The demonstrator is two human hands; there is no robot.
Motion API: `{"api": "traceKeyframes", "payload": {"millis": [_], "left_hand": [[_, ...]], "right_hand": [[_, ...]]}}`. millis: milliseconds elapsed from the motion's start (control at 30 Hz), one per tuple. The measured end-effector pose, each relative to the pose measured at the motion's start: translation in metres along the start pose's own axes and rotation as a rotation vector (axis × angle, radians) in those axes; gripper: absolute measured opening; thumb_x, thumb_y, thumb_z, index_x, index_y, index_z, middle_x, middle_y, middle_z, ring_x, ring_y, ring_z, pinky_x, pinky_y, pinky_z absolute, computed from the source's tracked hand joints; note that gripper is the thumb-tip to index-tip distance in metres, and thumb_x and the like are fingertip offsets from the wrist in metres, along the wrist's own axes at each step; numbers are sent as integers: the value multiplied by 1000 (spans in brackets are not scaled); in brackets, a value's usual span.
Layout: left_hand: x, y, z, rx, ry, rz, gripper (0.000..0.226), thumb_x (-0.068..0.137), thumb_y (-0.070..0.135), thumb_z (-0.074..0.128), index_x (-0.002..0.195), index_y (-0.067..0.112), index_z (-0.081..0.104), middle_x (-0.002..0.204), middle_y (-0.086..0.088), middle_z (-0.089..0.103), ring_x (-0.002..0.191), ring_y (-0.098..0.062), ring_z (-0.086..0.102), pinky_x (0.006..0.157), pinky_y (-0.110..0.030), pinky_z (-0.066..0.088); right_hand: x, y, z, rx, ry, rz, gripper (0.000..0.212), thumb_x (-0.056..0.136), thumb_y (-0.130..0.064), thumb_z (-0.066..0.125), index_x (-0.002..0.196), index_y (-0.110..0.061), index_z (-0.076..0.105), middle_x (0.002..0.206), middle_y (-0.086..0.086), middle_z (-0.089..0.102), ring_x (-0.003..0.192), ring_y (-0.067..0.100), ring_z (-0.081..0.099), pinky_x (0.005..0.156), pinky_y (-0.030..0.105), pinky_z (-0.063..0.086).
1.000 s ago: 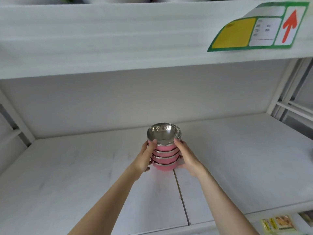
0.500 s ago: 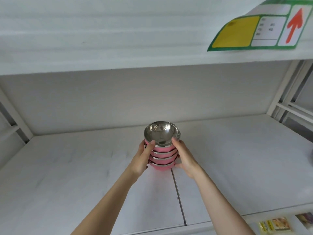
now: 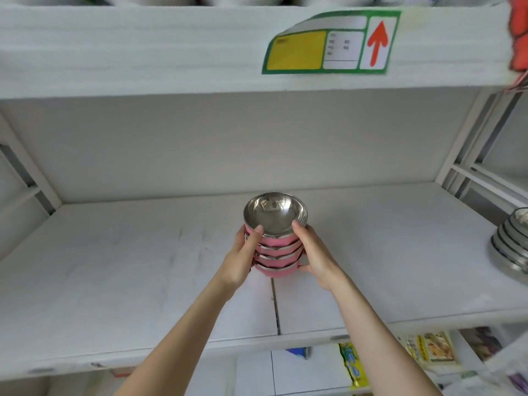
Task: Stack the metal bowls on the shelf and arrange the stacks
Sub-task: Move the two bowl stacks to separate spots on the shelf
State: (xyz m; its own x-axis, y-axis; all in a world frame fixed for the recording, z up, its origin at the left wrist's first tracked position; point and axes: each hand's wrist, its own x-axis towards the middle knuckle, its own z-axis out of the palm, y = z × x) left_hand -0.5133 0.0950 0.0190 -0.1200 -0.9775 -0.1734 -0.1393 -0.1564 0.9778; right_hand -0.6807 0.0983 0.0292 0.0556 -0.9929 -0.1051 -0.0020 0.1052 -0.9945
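Note:
A stack of several pink-sided metal bowls [image 3: 275, 244] with shiny insides stands at the middle of the white shelf [image 3: 128, 267]. My left hand [image 3: 243, 258] grips the stack's left side with the thumb on the top rim. My right hand [image 3: 314, 254] grips the right side, thumb on the rim as well. Whether the stack's base touches the shelf is hard to tell. A second stack of grey metal bowls [image 3: 511, 247] sits at the shelf's far right edge, partly cut off by the frame.
An upper shelf board [image 3: 143, 52] hangs above with a green-yellow label and red arrow [image 3: 331, 42]. White uprights [image 3: 457, 155] frame the right side. Packets [image 3: 428, 347] lie on a lower shelf beneath. A seam [image 3: 275, 307] runs through the shelf surface.
Both hands still hold the pink stack. The view has shifted rightward and down, bringing the grey bowl stack at the right edge and more of the lower shelf into sight.

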Motion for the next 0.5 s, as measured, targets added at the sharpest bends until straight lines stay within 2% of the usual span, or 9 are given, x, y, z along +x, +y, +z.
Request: {"api": "traceKeyframes", "payload": {"millis": [67, 167, 267, 367, 433, 500], "left_hand": [[-12, 2, 15, -5, 0, 7, 60, 89, 65, 38, 143, 40, 31, 109, 28, 50, 115, -19, 53, 97, -31, 39], [-28, 3, 41, -11, -2, 17, 60, 90, 64, 38, 144, 39, 29, 104, 32, 47, 112, -18, 53, 98, -30, 38], [-36, 5, 64, -16, 4, 25, 60, 91, 63, 38, 144, 38, 28, 104, 30, 47, 108, -16, 52, 96, -29, 38], [-44, 8, 88, -27, 20, 21, 57, 90, 63, 38, 142, 41, 29, 108, 26, 48, 104, -13, 53, 94, -29, 38], [-50, 11, 105, -33, 41, 27, 43, 92, 61, 38, 132, 46, 34, 103, 30, 48, 94, -5, 55, 91, -28, 38], [-56, 14, 122, -52, 46, 27, 33, 94, 57, 37, 125, 47, 34, 100, 32, 48, 90, 3, 53, 84, -23, 40]], "right_hand": [[-13, 0, -13, -3, -2, 0, 26, 93, -51, 44, 106, -31, 56, 93, -13, 69, 76, -3, 69, 68, 28, 55], [-27, 4, -36, -5, 14, 20, 40, 90, -56, 46, 117, -27, 53, 104, -9, 68, 87, 3, 68, 78, 34, 56], [-38, 7, -58, -26, 1, -1, 44, 87, -61, 48, 116, -29, 57, 110, -6, 69, 96, 6, 68, 88, 40, 54], [-46, 5, -80, -34, -26, 9, 46, 89, -61, 47, 119, -27, 55, 109, -6, 69, 93, 4, 68, 82, 37, 55], [-51, 4, -95, -35, -43, 19, 44, 90, -57, 46, 120, -25, 53, 107, -6, 69, 89, 3, 69, 78, 35, 56], [-56, 1, -112, -56, -59, 18, 47, 89, -58, 46, 121, -24, 52, 108, -5, 68, 92, 5, 68, 81, 36, 56]]}}
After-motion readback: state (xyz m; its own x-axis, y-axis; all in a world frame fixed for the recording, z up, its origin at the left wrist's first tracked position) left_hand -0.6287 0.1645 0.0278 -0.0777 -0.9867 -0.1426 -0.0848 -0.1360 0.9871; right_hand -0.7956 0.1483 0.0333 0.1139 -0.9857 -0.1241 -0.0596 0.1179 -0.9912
